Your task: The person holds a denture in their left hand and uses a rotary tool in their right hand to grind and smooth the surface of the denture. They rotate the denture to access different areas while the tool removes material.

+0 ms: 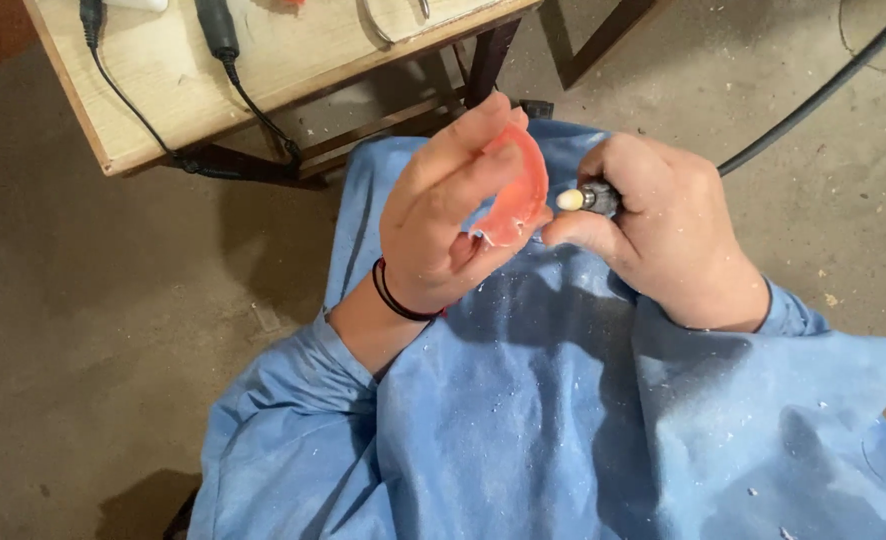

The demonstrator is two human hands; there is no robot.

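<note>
My left hand (443, 215) holds a curved pink acrylic plate (519, 190) pinched between thumb and fingers, above my lap. My right hand (663, 225) grips a dark rotary handpiece (600, 198) whose cream, rounded grinding tip (569, 200) sits right at the pink plate's edge. A black cable (813, 100) runs from the handpiece up to the right. A black band circles my left wrist.
A blue gown (563, 420) dusted with white shavings covers my lap. A wooden workbench (193, 70) with black cords (253, 110) stands at the top left, on dark metal legs (488, 60). Grey concrete floor (93, 330) lies all around.
</note>
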